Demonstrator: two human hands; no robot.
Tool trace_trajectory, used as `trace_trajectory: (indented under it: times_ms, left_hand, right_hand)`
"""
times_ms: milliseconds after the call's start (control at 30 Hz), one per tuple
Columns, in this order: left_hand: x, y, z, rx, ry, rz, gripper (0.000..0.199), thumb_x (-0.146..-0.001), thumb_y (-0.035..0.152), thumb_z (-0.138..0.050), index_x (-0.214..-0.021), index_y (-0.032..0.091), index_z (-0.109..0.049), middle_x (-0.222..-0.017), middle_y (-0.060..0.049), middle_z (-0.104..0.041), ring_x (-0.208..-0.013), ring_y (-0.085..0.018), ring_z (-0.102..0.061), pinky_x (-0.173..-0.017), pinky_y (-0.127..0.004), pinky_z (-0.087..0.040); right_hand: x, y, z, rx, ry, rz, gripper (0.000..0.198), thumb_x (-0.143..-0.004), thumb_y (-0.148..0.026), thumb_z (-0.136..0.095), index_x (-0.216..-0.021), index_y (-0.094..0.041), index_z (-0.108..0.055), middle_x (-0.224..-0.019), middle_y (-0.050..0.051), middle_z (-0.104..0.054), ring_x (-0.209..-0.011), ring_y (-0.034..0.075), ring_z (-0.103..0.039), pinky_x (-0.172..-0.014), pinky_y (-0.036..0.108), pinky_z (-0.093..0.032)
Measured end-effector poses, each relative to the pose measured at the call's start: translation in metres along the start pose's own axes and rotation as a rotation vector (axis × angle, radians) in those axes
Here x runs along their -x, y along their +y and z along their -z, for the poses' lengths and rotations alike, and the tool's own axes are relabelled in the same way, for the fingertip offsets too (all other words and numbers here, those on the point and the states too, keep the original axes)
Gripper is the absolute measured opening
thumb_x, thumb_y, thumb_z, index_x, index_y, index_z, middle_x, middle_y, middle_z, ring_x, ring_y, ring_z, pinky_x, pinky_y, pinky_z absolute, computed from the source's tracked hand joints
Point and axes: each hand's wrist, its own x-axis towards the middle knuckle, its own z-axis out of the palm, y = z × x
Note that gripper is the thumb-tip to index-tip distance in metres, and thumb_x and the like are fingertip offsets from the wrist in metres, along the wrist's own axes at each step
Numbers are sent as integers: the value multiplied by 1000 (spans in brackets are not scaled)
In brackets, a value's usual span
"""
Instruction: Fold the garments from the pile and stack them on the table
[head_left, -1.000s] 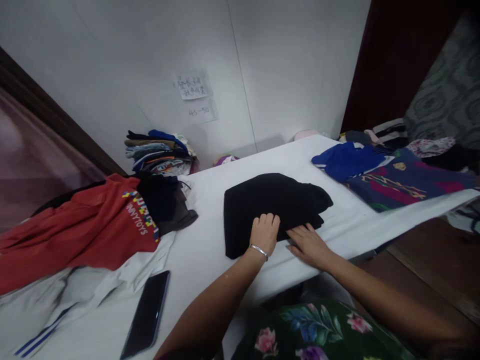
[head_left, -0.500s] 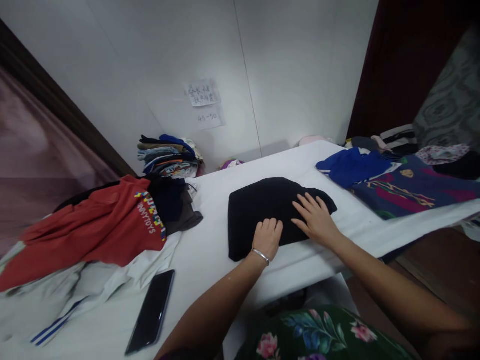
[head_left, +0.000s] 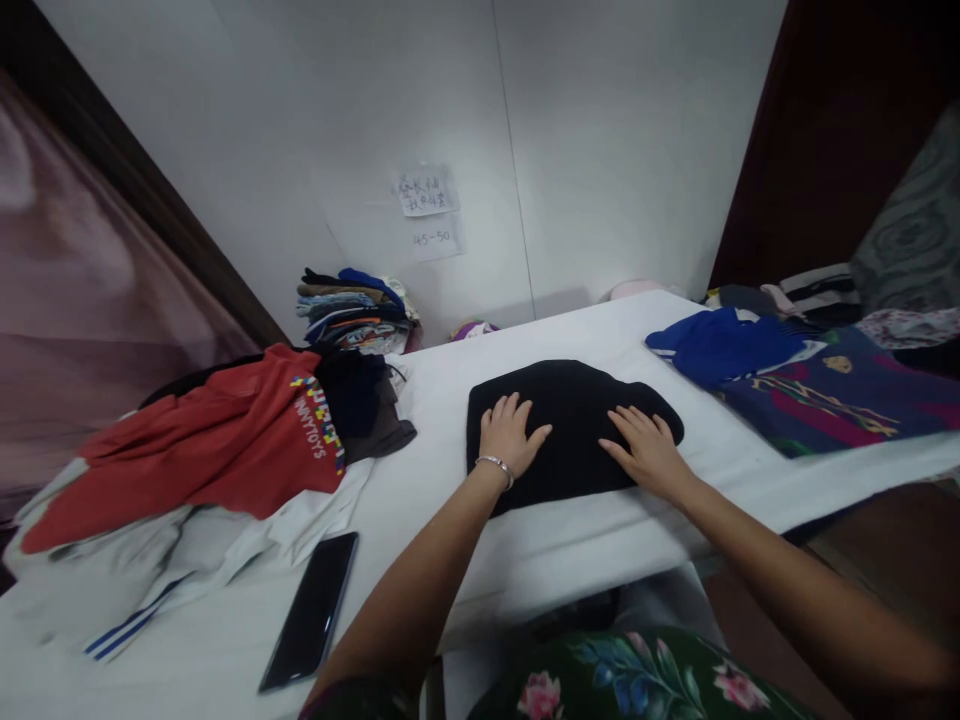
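A folded black garment lies on the white-covered table in front of me; its exact kind does not show. My left hand rests on its left part, fingers stretched and the thumb out to the side. On its right part lies my right hand, flat with the fingers spread. Both hands press on the cloth from above and grip nothing. The garment's right end is rounded and a little bunched.
Left of the garment, a red top lies over other clothes. A phone is near the table's front edge. Folded clothes are stacked by the wall. A blue garment and a patterned purple one lie at right.
My left hand has moved left and away from me over the black garment, and its curled fingers have straightened. My right hand stays on the right part. The view has shifted slightly.
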Motion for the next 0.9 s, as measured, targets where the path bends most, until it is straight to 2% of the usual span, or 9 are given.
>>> trace_trajectory:
  times_ms: [100, 200, 267, 333, 433, 600, 667, 767, 900]
  left_hand:
    - [-6, -9, -18, -47, -96, 98, 71, -89, 65, -31, -143, 19, -40, -156, -12, -28, -144, -32, -18, -114, -55, -16]
    - [-2, -11, -31, -70, -76, 83, 73, -90, 66, -26, -145, 20, -37, -157, -12, -26, -145, -31, -16, -115, -56, -13]
    - [2, -11, -33, -68, -58, 79, 72, -90, 66, -25, -145, 21, -37, -156, -11, -27, -145, -30, -17, -116, -55, -14]
    - [5, -11, -33, -59, -48, 72, 72, -90, 65, -25, -145, 21, -38, -156, -10, -28, -145, -29, -17, -116, -54, -13]
    - [8, -12, -32, -38, -50, 66, 70, -90, 64, -25, -144, 21, -39, -156, -10, -28, -145, -28, -16, -117, -53, -12]
    - [-16, -16, -18, 58, -179, 135, 74, -87, 70, -23, -141, 24, -43, -156, -8, -29, -145, -29, -19, -116, -53, -14]
    - [-35, -22, -11, 67, -163, 180, 76, -86, 72, -22, -141, 24, -43, -157, -8, -27, -145, -30, -17, -116, -54, -13]
    - [-59, -34, -9, 54, -134, 266, 77, -85, 71, -24, -146, 25, -35, -159, -7, -19, -146, -31, -10, -115, -57, -10]
    - [-69, -47, -23, 119, -255, 406, 79, -85, 70, -24, -151, 27, -21, -161, -5, -10, -147, -31, -6, -111, -63, -18]
  right_hand:
    - [-26, -16, 19, -17, 36, 92, 60, -94, -55, -33, -141, -19, -43, -151, 13, -36, -141, 31, -26, -111, 55, -20]
    - [-60, -28, 25, -14, 30, 180, 64, -94, -57, -31, -147, -20, -35, -156, 12, -24, -144, 31, -16, -112, 55, -16]
    - [-80, -26, 14, 7, -56, 134, 67, -93, -59, -30, -148, -20, -34, -157, 12, -21, -144, 33, -14, -112, 57, -15]
    - [-92, -16, -5, 15, -246, 6, 69, -92, -61, -30, -147, -20, -35, -156, 13, -25, -143, 33, -17, -111, 57, -17]
    - [-95, 4, -35, -11, -451, -122, 72, -91, -63, -29, -148, -19, -35, -155, 12, -29, -143, 31, -21, -112, 52, -20]
    - [-90, 15, -51, -22, -411, -127, 72, -90, -65, -28, -148, -22, -35, -155, 9, -28, -144, 30, -19, -114, 51, -18]
    - [-91, 15, -50, -13, -414, -133, 72, -90, -65, -29, -147, -22, -35, -155, 9, -28, -144, 30, -19, -114, 51, -18]
    - [-90, 16, -51, -14, -414, -136, 72, -90, -65, -28, -148, -22, -35, -155, 9, -28, -144, 29, -18, -114, 49, -18]
    - [-90, 17, -50, -23, -422, -143, 71, -90, -64, -29, -147, -22, -37, -155, 10, -29, -143, 30, -20, -113, 51, -19]
